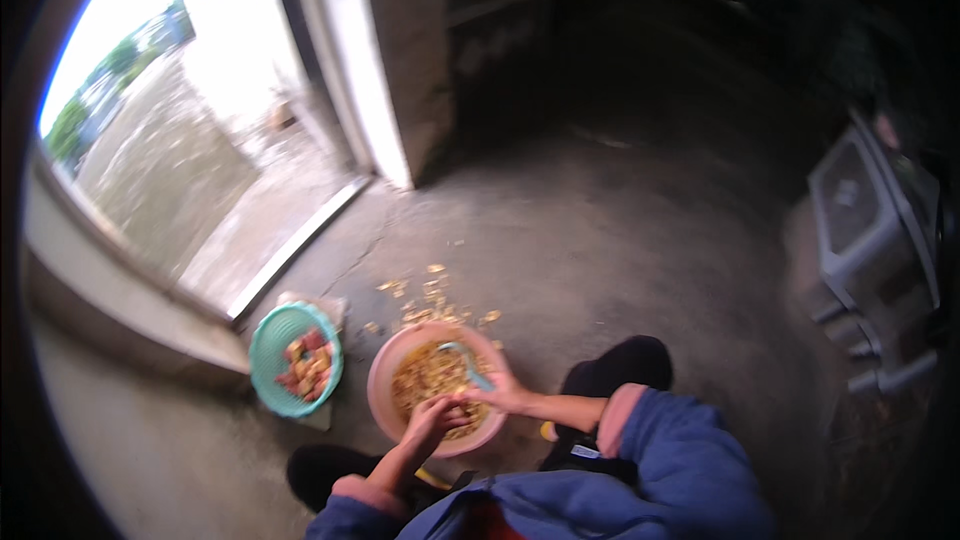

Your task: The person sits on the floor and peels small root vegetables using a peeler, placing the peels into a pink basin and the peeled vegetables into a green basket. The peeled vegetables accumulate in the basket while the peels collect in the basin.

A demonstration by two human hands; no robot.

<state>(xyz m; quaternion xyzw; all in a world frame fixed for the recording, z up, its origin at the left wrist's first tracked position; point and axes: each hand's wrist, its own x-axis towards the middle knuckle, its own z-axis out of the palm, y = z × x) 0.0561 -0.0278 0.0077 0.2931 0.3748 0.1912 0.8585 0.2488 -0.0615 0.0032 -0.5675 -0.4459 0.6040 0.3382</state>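
Observation:
A pink plastic basin [381,409] stands on the floor before me, holding many small yellowish-brown pieces [420,375]. Over its right side, my right hand [504,393] is closed around the handle of a tool with a curved, pale blue-grey head [469,361]; its exact kind is unclear. My left hand [436,420] is over the near part of the basin, its fingers close to my right fingertips. A small reddish thing seems to lie between the hands, too blurred to name. Left of the basin, a turquoise plastic colander [262,375] holds reddish and tan chunks [307,366].
Light scraps [435,307] lie scattered on the concrete floor [570,255] beyond the basin. An open doorway with a pale sill [300,247] is at the left. White-framed plastic stools or chairs [862,255] stand at the right. My knees flank the basin.

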